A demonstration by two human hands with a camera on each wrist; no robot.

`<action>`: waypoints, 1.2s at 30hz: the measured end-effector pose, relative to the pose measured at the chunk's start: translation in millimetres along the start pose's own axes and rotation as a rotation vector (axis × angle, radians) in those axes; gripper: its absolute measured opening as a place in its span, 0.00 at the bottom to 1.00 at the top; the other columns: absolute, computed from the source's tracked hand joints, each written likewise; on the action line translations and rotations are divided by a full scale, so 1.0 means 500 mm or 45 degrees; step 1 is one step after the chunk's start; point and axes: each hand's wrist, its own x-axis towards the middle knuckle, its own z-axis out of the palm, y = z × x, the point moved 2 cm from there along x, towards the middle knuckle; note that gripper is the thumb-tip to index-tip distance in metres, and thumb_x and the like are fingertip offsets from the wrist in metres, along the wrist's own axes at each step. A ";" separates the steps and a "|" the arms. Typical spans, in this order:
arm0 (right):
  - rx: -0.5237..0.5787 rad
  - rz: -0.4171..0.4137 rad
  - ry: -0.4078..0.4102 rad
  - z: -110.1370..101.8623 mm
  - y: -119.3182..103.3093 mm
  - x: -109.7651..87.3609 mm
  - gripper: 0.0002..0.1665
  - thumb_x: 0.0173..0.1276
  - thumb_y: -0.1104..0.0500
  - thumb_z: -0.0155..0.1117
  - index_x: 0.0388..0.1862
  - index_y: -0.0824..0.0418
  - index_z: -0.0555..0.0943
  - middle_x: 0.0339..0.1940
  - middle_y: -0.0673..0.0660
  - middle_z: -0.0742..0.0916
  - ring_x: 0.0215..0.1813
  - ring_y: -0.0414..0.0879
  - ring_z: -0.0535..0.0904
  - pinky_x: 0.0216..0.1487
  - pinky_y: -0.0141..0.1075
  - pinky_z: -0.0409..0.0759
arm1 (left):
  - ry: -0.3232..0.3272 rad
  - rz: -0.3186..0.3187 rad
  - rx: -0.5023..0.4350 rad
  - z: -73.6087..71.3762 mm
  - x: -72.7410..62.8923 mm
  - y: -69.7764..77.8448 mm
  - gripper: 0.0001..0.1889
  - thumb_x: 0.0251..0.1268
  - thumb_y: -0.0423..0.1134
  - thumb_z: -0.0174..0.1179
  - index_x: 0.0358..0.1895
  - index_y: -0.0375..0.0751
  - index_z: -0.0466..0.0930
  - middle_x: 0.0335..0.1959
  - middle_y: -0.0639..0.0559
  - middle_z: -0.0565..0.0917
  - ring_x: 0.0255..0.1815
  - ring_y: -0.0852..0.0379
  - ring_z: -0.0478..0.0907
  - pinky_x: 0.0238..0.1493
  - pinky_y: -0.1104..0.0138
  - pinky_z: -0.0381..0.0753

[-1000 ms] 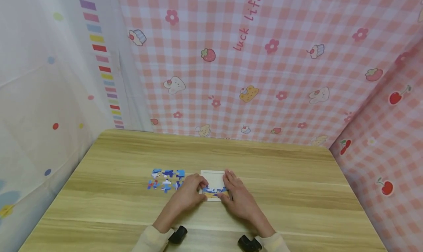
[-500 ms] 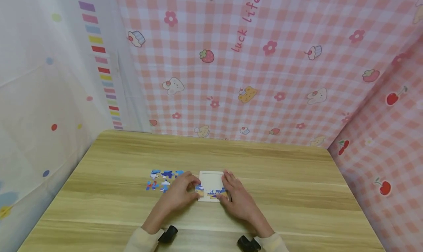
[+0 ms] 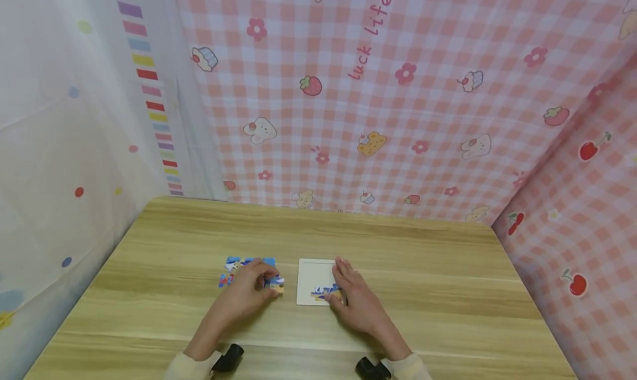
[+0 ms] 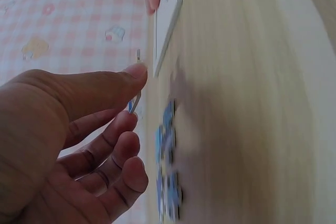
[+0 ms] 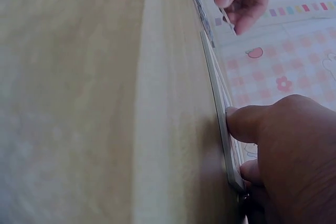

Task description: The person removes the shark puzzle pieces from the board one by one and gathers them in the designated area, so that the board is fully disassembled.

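My left hand (image 3: 244, 291) pinches a jigsaw piece (image 3: 277, 283) with blue, white and sand colours between thumb and index finger. In the left wrist view the piece shows edge-on, raised above the table. Just beyond the hand lie loose jigsaw pieces (image 3: 233, 264), partly hidden by it. A white puzzle tray (image 3: 313, 274) lies to the right, with a few joined pieces (image 3: 320, 291) in its lower right part. My right hand (image 3: 359, 300) rests on the tray's right side, its fingers extended along the border and its thumb pressing on the joined pieces.
The wood-grain table (image 3: 433, 291) reaches to a pink checked cloth (image 3: 348, 109) at the back. A pale dotted cloth (image 3: 59, 147) hangs on the left, and another checked cloth with cherries (image 3: 587, 214) on the right.
My left hand has moved left, carrying the jigsaw piece from the tray's lower left corner to beside the loose pieces. My right hand has stayed on the tray.
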 end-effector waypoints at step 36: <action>-0.011 0.009 -0.016 0.000 0.000 -0.001 0.42 0.78 0.44 0.58 0.80 0.65 0.60 0.85 0.56 0.58 0.86 0.52 0.50 0.84 0.51 0.52 | 0.099 0.012 0.198 -0.121 -0.122 -0.111 0.17 0.53 0.30 0.75 0.48 0.40 0.86 0.39 0.55 0.79 0.38 0.61 0.73 0.39 0.68 0.78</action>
